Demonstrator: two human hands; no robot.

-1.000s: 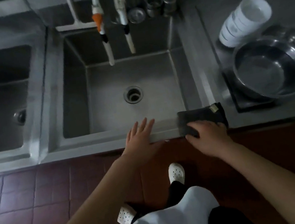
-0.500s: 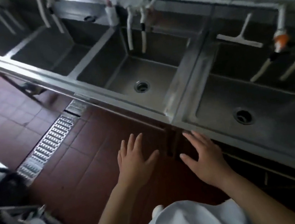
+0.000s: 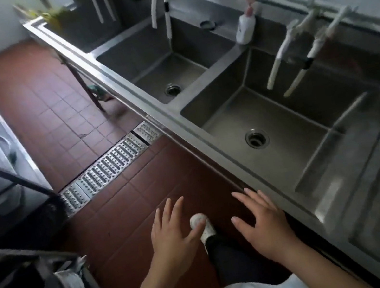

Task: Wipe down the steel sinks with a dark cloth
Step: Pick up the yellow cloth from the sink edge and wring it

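Head view: both hands are held out flat with fingers spread, holding nothing. The left hand (image 3: 174, 233) is over the red floor (image 3: 125, 213). The right hand (image 3: 264, 224) is just beside the front edge of the counter (image 3: 213, 155). The sinks (image 3: 273, 134) run in a row along the right. The floor is open on the left, up to a metal drain (image 3: 109, 168). The cloth cannot be seen. A second ago the right hand lay on the cloth at the counter edge.

Both forearms reach forward, the left hand (image 3: 173, 233) and right hand (image 3: 263, 222) palm-down, fingers spread, each grip empty.
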